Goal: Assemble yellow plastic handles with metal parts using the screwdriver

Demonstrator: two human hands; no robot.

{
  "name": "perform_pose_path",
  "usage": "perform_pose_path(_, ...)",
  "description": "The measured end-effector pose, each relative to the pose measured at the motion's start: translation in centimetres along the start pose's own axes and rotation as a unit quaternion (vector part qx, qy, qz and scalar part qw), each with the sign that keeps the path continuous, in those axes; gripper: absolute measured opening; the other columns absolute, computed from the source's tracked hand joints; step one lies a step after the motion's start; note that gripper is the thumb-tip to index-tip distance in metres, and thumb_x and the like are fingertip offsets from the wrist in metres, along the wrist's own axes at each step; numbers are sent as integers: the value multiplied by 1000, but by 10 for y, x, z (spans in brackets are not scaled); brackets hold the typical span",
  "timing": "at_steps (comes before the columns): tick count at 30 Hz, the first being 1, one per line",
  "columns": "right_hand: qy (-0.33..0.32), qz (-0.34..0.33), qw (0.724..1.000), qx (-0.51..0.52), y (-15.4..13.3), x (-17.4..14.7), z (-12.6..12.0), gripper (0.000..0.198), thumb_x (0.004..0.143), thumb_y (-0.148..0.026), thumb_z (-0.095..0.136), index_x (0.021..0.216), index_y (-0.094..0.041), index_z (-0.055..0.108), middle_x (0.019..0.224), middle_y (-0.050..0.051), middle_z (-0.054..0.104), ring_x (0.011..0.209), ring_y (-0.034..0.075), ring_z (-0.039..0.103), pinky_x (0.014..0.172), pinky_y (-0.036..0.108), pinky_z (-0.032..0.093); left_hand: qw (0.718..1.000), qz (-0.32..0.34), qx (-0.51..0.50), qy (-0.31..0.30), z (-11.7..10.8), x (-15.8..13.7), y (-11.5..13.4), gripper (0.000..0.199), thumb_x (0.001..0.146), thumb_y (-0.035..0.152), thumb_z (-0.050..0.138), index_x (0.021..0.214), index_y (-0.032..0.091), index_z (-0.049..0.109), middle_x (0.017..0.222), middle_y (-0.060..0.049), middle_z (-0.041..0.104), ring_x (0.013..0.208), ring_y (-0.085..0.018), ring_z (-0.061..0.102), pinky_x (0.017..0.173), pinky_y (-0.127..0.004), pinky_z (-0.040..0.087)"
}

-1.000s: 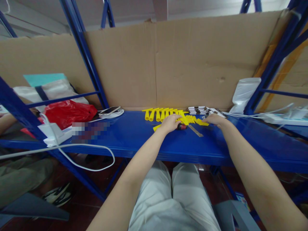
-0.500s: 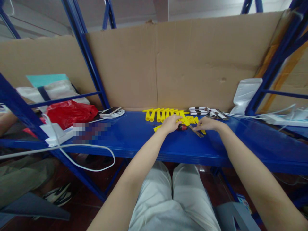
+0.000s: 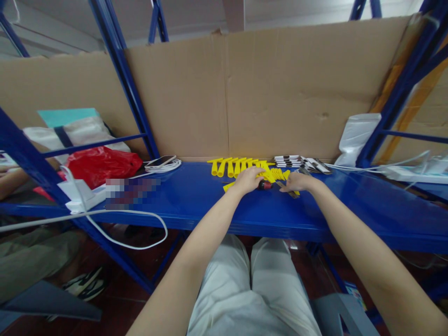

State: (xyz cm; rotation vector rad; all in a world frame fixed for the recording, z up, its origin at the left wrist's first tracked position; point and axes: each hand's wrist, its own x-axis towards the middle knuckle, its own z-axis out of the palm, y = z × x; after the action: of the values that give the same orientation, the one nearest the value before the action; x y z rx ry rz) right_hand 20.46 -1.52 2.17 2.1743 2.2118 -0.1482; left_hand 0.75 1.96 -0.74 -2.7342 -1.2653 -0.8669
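Seen from within the room: a seated person works with both bare hands over a blue tabletop. The left hand is curled, its fingers bent over a yellow piece that pokes out ahead of the fingertips; how firmly it is held, I cannot tell. Just beside that grip, on its right, lies a dark red and black knob. The right hand points inward with fingers lowered to a flat strip; whether they pinch it or only touch it is hidden.

Beyond the left grip runs a row of yellow T-shaped parts. Between the two grips, slightly farther away, small yellow pieces overlap in a line, and black-and-white packets are stacked beyond the right grip.

As I judge it, the left grip does best kept steady, while the right takes the strip by its edges and lifts it clear, without nudging the neat line of small pieces close by.
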Motion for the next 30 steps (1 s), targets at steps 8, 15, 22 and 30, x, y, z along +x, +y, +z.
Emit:
perform_pose_path(8, 6, -30, 994, 105, 8, 1, 5, 25, 71, -21, 68, 48, -18, 59, 60, 6, 65, 60, 18, 60, 54, 25, 41, 1000, -2, 2, -1, -1, -1, 1, 33, 92, 23, 54, 123, 20, 66, 127, -6, 67, 119, -20, 59, 105, -34, 45)
perform_pose_path(15, 31, -33, 980, 192, 2, -1, 7, 21, 66, -13, 66, 47, -18, 58, 51, 0, 57, 56, 14, 56, 55, 23, 40, 1000, -7, 7, 0, -1, -1, 2, 34, 92, 22, 55, 124, 20, 66, 127, -6, 67, 118, -20, 60, 104, -33, 45)
perform_pose_path(22, 102, -5, 912, 398, 1, 3, 6, 19, 73, -7, 52, 56, -17, 54, 59, 4, 65, 52, 12, 60, 54, 21, 44, 1000, -1, 3, -1, -1, -1, 3, 34, 92, 22, 55, 124, 17, 66, 128, -7, 67, 120, -21, 59, 105, -33, 44)
perform_pose_path(30, 169, -67, 817, 548, -15, 6, 14, 28, 81, -21, 62, 64, -21, 40, 42, -8, 39, 37, 6, 35, 43, 18, 30, 1000, 7, -7, -2, 1, -1, 3, 32, 92, 22, 55, 122, 22, 66, 127, -6, 67, 120, -21, 60, 105, -35, 45)
